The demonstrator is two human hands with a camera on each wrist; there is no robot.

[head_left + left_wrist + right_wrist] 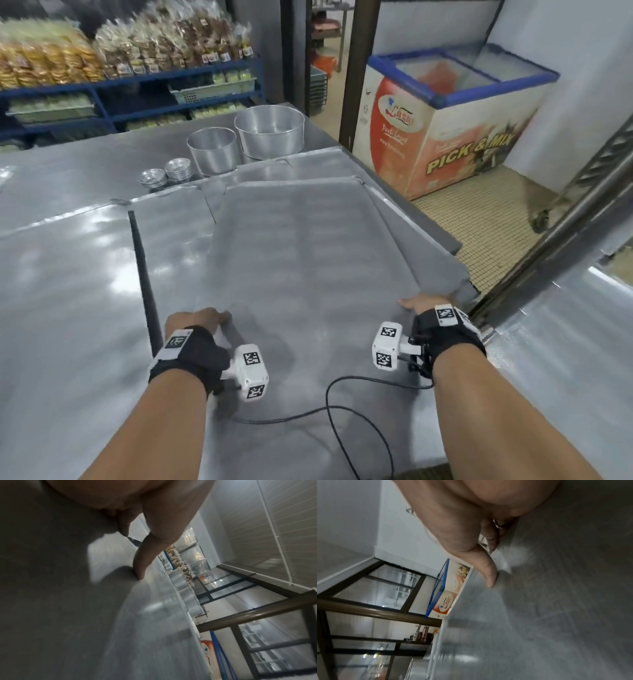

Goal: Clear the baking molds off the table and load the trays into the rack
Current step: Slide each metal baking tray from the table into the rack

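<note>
Because the trays are wide, thin sheets, both hands take the top tray by its near edge, one at each corner, so it can lift level instead of twisting; it lies uppermost on a fanned stack of trays on the steel table, the lower ones skewed out toward the table's right edge. Beyond that edge, part of a metal frame shows, probably the rack, which would explain why the stack sits on this side. At the far end stand two round baking tins, the smaller one just beside the larger, and two short stacks of little molds, grouped clear of the trays and not yet cleared. The left hand pinches the edge, thumb on top and fingers curled under; the right hand does likewise, its thumb pressing the sheet.
</note>
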